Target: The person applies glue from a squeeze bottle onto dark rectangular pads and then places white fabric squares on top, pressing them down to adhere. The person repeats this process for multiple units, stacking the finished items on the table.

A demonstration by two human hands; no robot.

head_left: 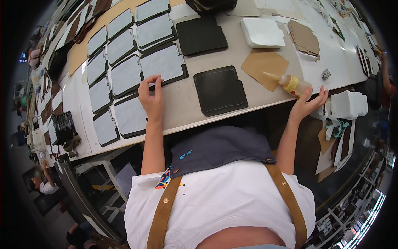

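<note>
My left hand [150,98] is over the grey-faced panels, its fingers curled and thumb drawn in. Whether anything small is between the fingertips cannot be seen. Beside it lies a black-edged grey panel [163,63], one of several in rows. My right hand [307,106] is open at the table's front edge, fingers stretched out. Its thumb is by the base of a yellow-labelled squeeze bottle [293,85] with a long nozzle pointing left. A black notched panel [219,91] lies between my hands, and a second black panel [201,35] sits behind it.
Beyond the bottle are a tan sheet [259,66], a white stack [262,33] and brown cut pieces [304,38]. A crumpled grey lump [326,74] sits at the right. White stacked pieces [348,103] stand on a lower surface beside the table. Other people work at the far left.
</note>
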